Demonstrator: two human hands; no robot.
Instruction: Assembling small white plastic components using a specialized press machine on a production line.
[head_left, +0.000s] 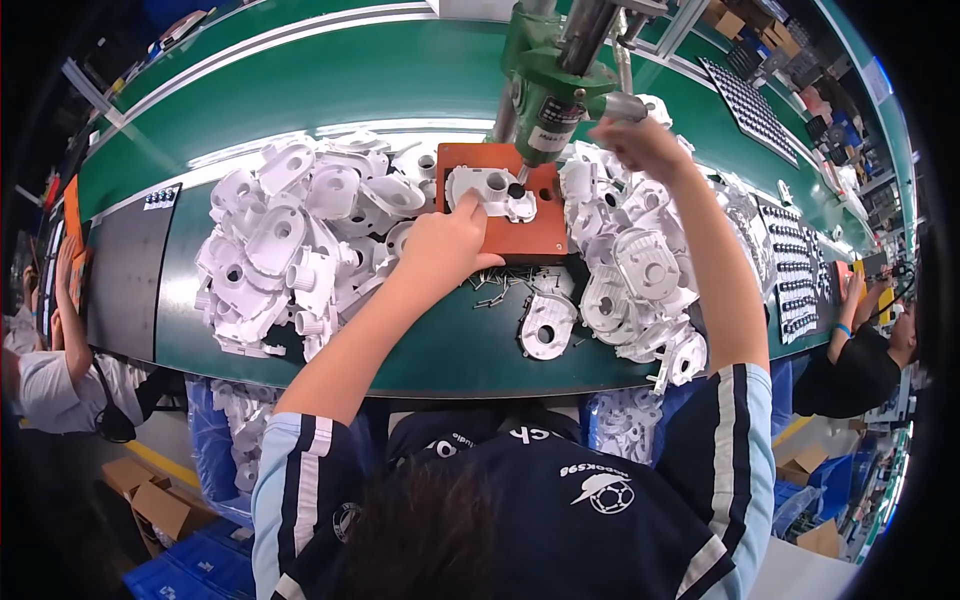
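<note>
On a red-brown block point(530, 240) lies a white plastic housing point(497, 188) with round openings. My left hand point(447, 240) holds it down, fingers on its near left side and thumb stretched along the block's front edge. Above the housing stands a green bench press point(555, 85), its slim tip down at a small dark round spot on the part. My right hand point(640, 148) is closed beside the silver hub point(625, 107) at the press's right side, around its lever, most of which the fingers hide. Small metal pins point(495, 285) lie scattered in front of the block.
White housings are heaped left point(275, 240) and right point(645, 265) of the block. One single housing point(547, 325) lies near the front edge of the green table point(430, 350). Trays of small dark parts point(795, 270) stand at right. Other people work at both sides.
</note>
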